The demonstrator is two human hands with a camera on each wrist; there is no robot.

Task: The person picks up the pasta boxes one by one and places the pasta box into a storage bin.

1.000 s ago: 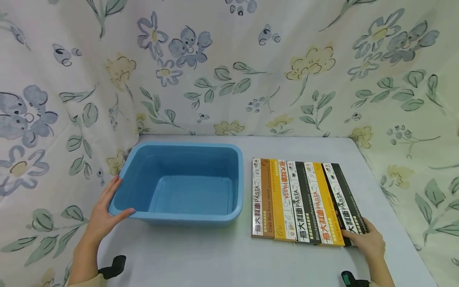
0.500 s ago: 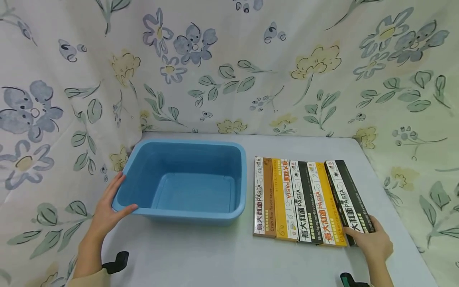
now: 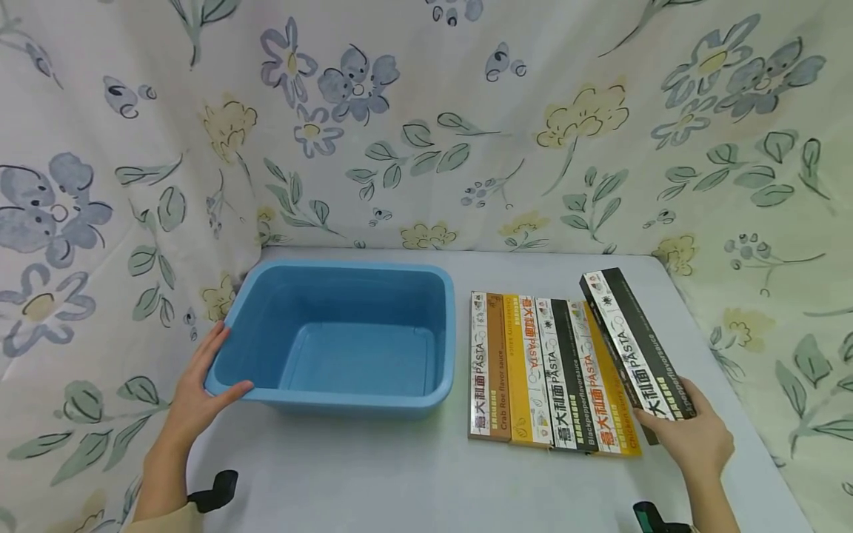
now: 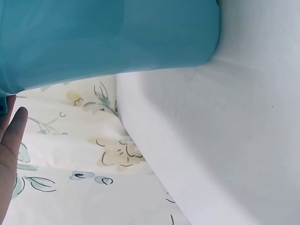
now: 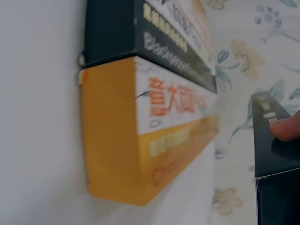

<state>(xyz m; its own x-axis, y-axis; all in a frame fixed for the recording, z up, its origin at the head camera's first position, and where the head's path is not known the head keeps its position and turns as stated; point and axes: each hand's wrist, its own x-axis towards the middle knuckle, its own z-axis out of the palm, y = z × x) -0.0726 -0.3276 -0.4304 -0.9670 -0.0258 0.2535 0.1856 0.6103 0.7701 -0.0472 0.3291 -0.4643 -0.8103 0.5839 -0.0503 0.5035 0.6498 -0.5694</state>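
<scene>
In the head view, my right hand [image 3: 696, 437] grips the near end of a black-and-white pasta box [image 3: 640, 344], thumb on its left side. The box is raised and tilted over the right end of a row of pasta boxes [image 3: 533, 370]. In the right wrist view, the thumb [image 5: 287, 127] presses the black side of the held box [image 5: 276, 154], apart from the yellow-and-white box [image 5: 115, 136] at the row's end. My left hand [image 3: 193, 400] rests on the near left corner of a blue plastic basin [image 3: 353, 403], fingers extended along its rim.
A white table [image 3: 373, 474] bears the basin on the left and the boxes on the right. Floral cloth [image 3: 426, 133] hangs behind and at both sides. Inside the basin, the bare bottom [image 3: 366, 363] shows.
My right hand has pulled the black-and-white pasta box away from the row's right end and lifted it. The left hand stays at the basin's corner.
</scene>
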